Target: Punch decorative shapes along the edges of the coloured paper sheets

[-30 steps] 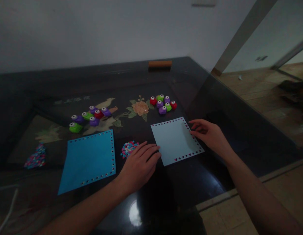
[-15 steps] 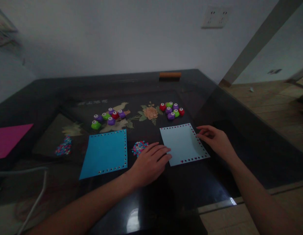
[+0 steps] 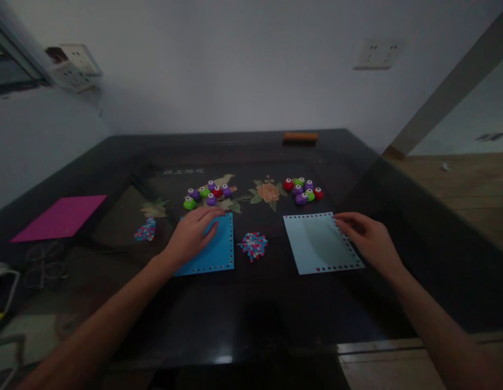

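Note:
My left hand [image 3: 194,233] is over the bright blue sheet [image 3: 219,244], palm down with its fingers stretched out and nothing in them. It covers the sheet's left part. My right hand [image 3: 365,235] has thumb and forefinger pinched together at the top right corner of a pale blue sheet [image 3: 316,244]. Small dark and pink dots line that sheet's top, right and bottom edges. Dots also run along the visible edges of the bright blue sheet. Between the two sheets lies a loose pile of pink, blue and white confetti bits [image 3: 254,245].
Two clusters of red, green and purple eyeball-topped toys, left [image 3: 211,199] and right [image 3: 302,198], sit behind the sheets. Another confetti pile [image 3: 146,230] and a magenta sheet [image 3: 62,216] lie leftward. A brown bar [image 3: 300,137] rests at the table's back edge.
My left hand has moved left from beside the pale sheet and confetti to the bright blue sheet. My right fingertips have closed at the pale sheet's corner. The camera view has shifted left.

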{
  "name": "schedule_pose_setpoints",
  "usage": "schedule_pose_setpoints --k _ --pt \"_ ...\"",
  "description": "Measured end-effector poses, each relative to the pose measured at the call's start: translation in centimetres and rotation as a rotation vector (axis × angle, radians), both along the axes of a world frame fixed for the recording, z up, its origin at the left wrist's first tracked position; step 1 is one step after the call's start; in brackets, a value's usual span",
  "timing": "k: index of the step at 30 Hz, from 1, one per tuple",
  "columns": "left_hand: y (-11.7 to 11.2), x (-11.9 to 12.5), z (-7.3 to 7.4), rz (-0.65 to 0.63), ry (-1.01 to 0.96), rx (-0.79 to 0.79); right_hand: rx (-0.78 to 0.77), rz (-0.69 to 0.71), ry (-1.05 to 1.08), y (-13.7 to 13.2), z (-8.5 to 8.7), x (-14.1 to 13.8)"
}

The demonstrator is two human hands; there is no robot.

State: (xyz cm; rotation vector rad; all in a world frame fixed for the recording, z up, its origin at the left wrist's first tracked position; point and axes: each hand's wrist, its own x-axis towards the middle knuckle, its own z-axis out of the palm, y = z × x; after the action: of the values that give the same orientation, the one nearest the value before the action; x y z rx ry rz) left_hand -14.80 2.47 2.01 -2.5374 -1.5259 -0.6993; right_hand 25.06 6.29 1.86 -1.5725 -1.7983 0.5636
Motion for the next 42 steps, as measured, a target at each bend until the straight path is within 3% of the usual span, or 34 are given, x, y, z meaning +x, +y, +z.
schedule_pose_setpoints --k 4,9,14,19,24,29,42 --pt "0.0 -4.8 -1.1 0.218 -0.096 -0.08 0.013 0.17 -0.049 -0.1 1.3 -3.3" --pt "0.1 -6.7 -0.7 0.243 -0.148 -0.166 0.036 0.533 -0.188 0.4 2.0 -9.1" --pt "0.0 -7.1 -0.1 0.209 -0.111 -0.197 0.118 0.774 -0.319 1.6 0.8 -15.0" --pt "0.3 -7.6 -0.7 0.149 -0.035 -0.28 0.175 0.729 -0.394 3.1 -0.8 -19.4" --pt "0.6 -8.2 -1.9 0.125 -0.007 -0.402 0.177 0.668 -0.523 3.6 -1.1 -21.6" --pt "0.7 -8.5 -2.5 0.158 0.019 -0.42 0.2 0.661 -0.579 3.7 -1.3 -22.1" --pt "0.5 -8.5 -2.5 0.148 0.039 -0.386 0.222 0.659 -0.487 3.4 -1.6 -21.7"
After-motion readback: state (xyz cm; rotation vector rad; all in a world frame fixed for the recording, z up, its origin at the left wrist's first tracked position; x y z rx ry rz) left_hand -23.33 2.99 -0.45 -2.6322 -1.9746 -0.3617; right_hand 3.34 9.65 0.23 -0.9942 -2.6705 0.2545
